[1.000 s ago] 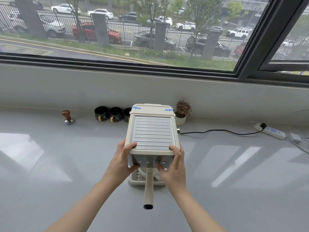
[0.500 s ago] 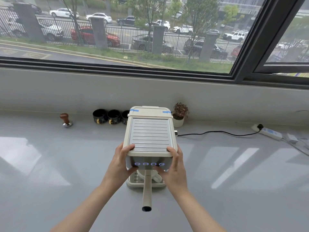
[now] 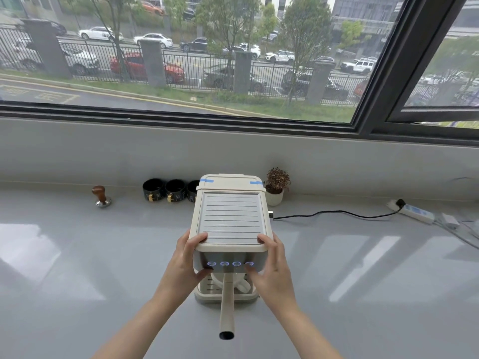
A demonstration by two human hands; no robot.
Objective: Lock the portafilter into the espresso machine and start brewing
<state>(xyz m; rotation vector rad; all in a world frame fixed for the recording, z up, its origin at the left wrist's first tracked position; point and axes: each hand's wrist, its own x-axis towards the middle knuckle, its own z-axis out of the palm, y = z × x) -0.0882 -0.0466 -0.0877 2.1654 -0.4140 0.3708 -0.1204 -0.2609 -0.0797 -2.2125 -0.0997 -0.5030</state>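
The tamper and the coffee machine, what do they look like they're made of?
The tamper: reddish-brown knob looks like polished wood; the shiny silver base is likely metal. The coffee machine: cream matte shell, probably plastic; its grey ribbed top plate could be metal or plastic.

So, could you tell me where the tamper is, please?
In the head view the tamper stands upright near the back wall, left of the black cups and the espresso machine.

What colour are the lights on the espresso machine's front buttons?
Bluish-purple; the four button lights glow clearly in the head view.
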